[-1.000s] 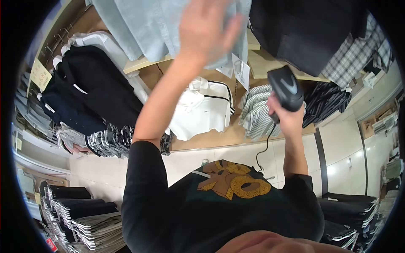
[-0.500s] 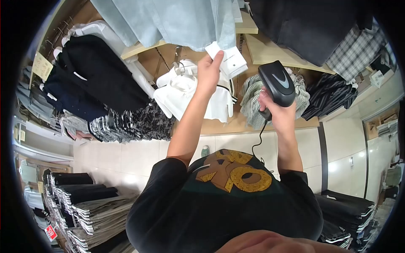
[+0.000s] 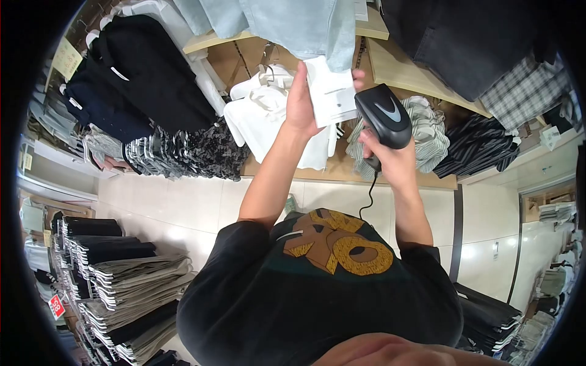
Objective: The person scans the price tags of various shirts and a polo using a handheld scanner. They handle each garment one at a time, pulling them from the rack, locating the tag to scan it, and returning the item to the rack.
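My left hand [image 3: 300, 104] holds a white hang tag [image 3: 334, 97] under the hem of a light blue garment [image 3: 287, 27]. The palm and fingers lie behind the tag, with fingertips showing past its right side and the thumb along its left. My right hand [image 3: 394, 158] is wrapped round the handle of a black barcode scanner [image 3: 384, 116], whose cord [image 3: 370, 198] hangs down towards my body. The scanner's head is close to the tag's right edge. Below the tag hangs a white top [image 3: 262, 122].
Dark jackets [image 3: 146, 73] hang at the left. Striped shirts [image 3: 424, 134] and a dark garment [image 3: 458, 43] hang at the right, under and beside wooden shelves [image 3: 421, 79]. Folded trousers [image 3: 140, 274] on hangers stand behind at lower left, on a tiled floor [image 3: 183, 201].
My left hand has turned from pinching the tag's corner to backing it with the palm, so the tag faces up more fully. The scanner has moved left, nearer the tag.
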### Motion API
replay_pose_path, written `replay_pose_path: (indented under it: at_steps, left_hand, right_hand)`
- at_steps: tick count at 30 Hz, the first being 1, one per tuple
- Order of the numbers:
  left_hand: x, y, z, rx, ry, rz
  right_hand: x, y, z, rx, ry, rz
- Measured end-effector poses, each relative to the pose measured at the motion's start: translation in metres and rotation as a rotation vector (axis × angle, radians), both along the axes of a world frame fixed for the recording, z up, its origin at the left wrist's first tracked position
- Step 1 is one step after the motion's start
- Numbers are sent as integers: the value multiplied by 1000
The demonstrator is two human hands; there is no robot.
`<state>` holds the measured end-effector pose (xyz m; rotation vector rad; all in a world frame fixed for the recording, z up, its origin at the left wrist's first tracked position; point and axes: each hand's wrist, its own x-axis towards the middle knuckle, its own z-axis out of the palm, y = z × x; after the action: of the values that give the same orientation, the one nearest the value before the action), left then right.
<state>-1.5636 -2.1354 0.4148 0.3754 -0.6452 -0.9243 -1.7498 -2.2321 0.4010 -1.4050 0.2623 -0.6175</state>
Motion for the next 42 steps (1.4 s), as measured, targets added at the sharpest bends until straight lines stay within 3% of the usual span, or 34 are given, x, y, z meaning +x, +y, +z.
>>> replay_pose_path:
  at_steps: [4, 5, 6, 8, 9, 17, 34, 36, 42]
  left_hand:
    - [29, -13, -46, -231, -66, -271]
    - [28, -13, -54, -100, -121, -120]
    - [15, -11, -45, -101, -120, -123]
    - [-17, -8, -14, 506, -478, 495]
    - [-19, -8, -12, 468, -329, 438]
    - [-13, 2, -18, 345, -140, 326]
    - [2, 8, -17, 545, -373, 478]
    - [11, 3, -25, 502, -389, 460]
    - [33, -10, -39, 398, -453, 468]
  right_hand:
    - [-7, 2, -3, 10, -21, 3]
    - [-9, 1, -4, -5, -32, 7]
    - [-11, 2, -4, -6, -31, 3]
    - [-17, 4, -5, -11, 6, 10]
    - [-18, 6, -4, -10, 9, 10]
    - [-24, 2, -11, 12, -7, -49]
    - [-10, 20, -37, -139, 234, -101]
    - [-3, 25, -39, -231, 260, -182]
    - [16, 27, -25, -191, 288, -260]
